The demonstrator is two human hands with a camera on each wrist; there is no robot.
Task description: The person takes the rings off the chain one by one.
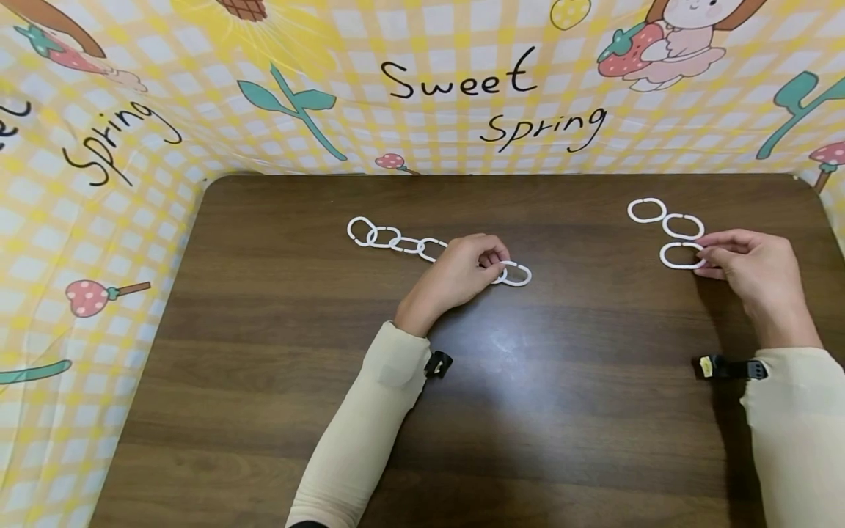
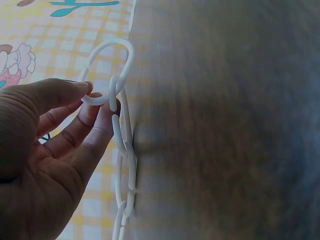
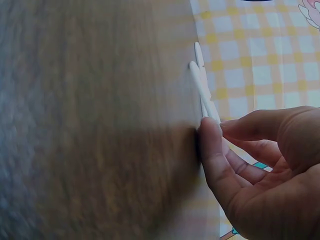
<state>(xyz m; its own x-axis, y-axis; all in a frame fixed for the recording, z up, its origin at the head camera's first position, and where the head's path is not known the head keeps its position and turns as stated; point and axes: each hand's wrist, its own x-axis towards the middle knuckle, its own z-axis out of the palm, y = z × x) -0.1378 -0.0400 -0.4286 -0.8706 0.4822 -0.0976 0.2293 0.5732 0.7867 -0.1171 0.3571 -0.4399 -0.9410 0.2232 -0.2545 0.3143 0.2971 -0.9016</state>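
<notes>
A chain of several white plastic links [image 1: 395, 243] stretches across the upper left of the table, part of it hidden under my left hand [image 1: 458, 271]. My left thumb and fingers pinch the oval link [image 2: 132, 54] at its right end; a small gap shows in that link's side. In the left wrist view the joined links trail away below the fingertips. Far to the right, my right hand [image 1: 759, 275] holds a single white link [image 1: 682, 268] by its right end, between thumb and fingertips. The right wrist view shows this link [image 3: 201, 84] nearly edge-on, close over the table.
Two more white links, one farther back [image 1: 647, 222] and one nearer [image 1: 683, 238], lie just beyond the right hand. The brown wooden table [image 1: 528, 411] meets a yellow checked cloth [image 1: 290, 150] at its back and left edges.
</notes>
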